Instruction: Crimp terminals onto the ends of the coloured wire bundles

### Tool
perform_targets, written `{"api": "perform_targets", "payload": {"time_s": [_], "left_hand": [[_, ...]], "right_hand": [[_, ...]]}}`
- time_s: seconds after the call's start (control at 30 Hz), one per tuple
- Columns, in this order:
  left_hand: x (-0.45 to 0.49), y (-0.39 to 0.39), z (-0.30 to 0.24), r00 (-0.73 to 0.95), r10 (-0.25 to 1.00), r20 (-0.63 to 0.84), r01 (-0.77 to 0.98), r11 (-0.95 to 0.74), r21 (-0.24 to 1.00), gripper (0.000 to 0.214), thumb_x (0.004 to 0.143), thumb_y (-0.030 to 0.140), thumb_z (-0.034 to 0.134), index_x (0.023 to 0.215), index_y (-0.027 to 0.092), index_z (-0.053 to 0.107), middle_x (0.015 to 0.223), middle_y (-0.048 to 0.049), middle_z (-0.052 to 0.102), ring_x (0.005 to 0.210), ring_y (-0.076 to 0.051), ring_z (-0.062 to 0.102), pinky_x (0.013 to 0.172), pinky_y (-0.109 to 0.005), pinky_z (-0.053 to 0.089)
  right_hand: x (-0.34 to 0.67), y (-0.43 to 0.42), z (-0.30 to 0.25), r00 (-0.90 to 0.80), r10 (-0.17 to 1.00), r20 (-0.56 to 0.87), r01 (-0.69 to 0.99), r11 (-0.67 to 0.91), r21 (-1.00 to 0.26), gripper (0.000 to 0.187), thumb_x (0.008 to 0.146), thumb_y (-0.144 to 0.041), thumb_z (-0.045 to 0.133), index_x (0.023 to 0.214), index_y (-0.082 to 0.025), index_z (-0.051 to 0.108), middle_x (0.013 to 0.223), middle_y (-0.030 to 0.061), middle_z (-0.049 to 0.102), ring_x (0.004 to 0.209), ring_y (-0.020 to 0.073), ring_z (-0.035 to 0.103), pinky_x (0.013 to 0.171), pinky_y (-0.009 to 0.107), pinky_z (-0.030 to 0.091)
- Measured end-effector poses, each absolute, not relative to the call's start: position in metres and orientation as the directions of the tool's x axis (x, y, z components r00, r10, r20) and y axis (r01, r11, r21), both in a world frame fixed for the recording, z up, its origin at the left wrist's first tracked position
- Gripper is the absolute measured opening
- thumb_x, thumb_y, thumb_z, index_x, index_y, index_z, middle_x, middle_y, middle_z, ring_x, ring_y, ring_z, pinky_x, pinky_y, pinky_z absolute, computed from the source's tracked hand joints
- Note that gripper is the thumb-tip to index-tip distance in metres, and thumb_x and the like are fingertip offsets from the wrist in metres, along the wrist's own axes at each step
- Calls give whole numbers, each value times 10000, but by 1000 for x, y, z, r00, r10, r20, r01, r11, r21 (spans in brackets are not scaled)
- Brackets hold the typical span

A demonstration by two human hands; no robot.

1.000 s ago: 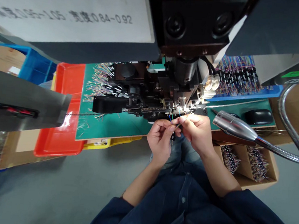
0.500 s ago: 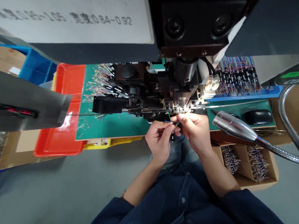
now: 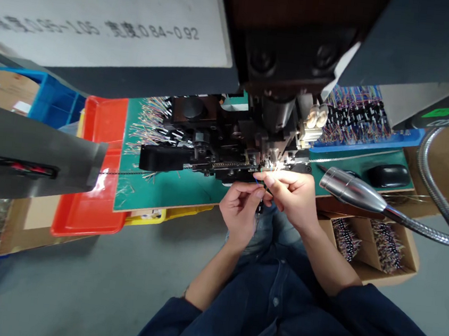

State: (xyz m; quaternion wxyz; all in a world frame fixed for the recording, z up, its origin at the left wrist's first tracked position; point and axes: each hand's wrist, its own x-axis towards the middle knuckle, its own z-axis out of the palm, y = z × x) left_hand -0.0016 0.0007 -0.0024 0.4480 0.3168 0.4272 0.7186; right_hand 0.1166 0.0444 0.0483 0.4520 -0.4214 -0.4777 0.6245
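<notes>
My left hand (image 3: 241,207) pinches a small bundle of thin coloured wires (image 3: 258,181) just in front of a crimping press (image 3: 276,114). From below its fingers a small black connector (image 3: 260,208) hangs. Close beside it, my right hand (image 3: 294,195) is closed on the same wires, its fingertips near the lit tooling of the press. Blue and orange strands show near the fingers, with their far ends at the tooling. The exact wire ends are too small to make out.
A gooseneck lamp (image 3: 353,188) reaches in from the right, by a black mouse (image 3: 388,175). Wire bundles fill a blue tray (image 3: 412,138) behind and a cardboard box (image 3: 409,262) at lower right. Red trays (image 3: 86,223) stand at left on the green mat (image 3: 157,195).
The press head has shifted slightly. My right fingers have moved a little on the wires; a green strand stood out before, blue and orange ones show now. My left hand has barely moved.
</notes>
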Motion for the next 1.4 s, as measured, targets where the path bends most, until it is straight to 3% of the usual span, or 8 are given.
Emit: {"api": "perform_targets", "payload": {"time_s": [0.17, 0.47, 0.63, 0.77, 1.0, 1.1, 1.2, 1.4], "left_hand": [[-3, -2, -1, -341, 940, 16, -384, -155, 910, 283, 983, 421, 941, 911, 210, 767, 745, 13, 791, 590, -134, 742, 607, -260, 650], [-1, 2, 4, -387, 922, -11, -402, -158, 902, 356, 945, 484, 965, 899, 208, 745, 737, 10, 812, 550, -125, 735, 581, -244, 648], [-1, 2, 3, -394, 919, -14, -391, -154, 907, 366, 940, 496, 967, 898, 209, 744, 737, 13, 810, 558, -129, 747, 577, -241, 648], [-1, 2, 2, -392, 920, -8, -386, -156, 909, 358, 949, 494, 959, 908, 205, 752, 743, 10, 812, 563, -130, 751, 575, -238, 646], [-3, 1, 0, -351, 936, 13, -395, -161, 904, 293, 981, 419, 943, 903, 206, 757, 731, 25, 776, 584, -124, 737, 602, -239, 647], [-5, 0, -2, -320, 947, 2, -367, -126, 921, 296, 981, 434, 939, 898, 211, 764, 713, 32, 746, 570, -119, 703, 585, -239, 632], [-5, -2, -2, -298, 954, -3, -362, -110, 926, 286, 984, 427, 936, 902, 214, 764, 720, 26, 745, 585, -127, 714, 585, -244, 632], [-6, -3, 0, -297, 955, 1, -357, -112, 927, 265, 992, 407, 934, 924, 211, 770, 727, 13, 771, 583, -127, 730, 576, -232, 622]], "right_hand": [[117, 43, 47, -232, 966, -117, -150, -155, -976, 395, 1040, -561, 825, 967, -189, 933, 555, -36, 623, 435, 83, 419, 450, 250, 392], [116, 45, 39, -201, 958, -203, -258, -251, -933, 408, 1007, -589, 855, 892, -201, 913, 524, -40, 586, 422, 84, 376, 419, 246, 276], [115, 45, 42, -179, 958, -224, -232, -263, -936, 476, 965, -661, 866, 870, -196, 906, 506, -42, 558, 425, 90, 371, 421, 247, 289], [115, 45, 42, -187, 960, -209, -251, -253, -934, 441, 985, -614, 865, 882, -188, 916, 521, -37, 583, 420, 79, 362, 420, 241, 273], [117, 44, 44, -224, 966, -127, -172, -167, -971, 402, 1013, -590, 849, 1025, -199, 943, 544, -47, 599, 433, 79, 383, 442, 237, 368], [118, 42, 47, -217, 970, -112, -94, -135, -986, 432, 975, -627, 884, 926, -199, 917, 519, -52, 553, 453, 97, 425, 461, 253, 431], [118, 43, 46, -214, 968, -132, -106, -158, -982, 459, 1011, -630, 846, 843, -205, 888, 515, -39, 557, 445, 105, 432, 445, 260, 429], [118, 43, 46, -216, 968, -129, -142, -162, -976, 422, 1010, -616, 839, 985, -207, 944, 493, -57, 527, 412, 101, 418, 428, 257, 415]]}}
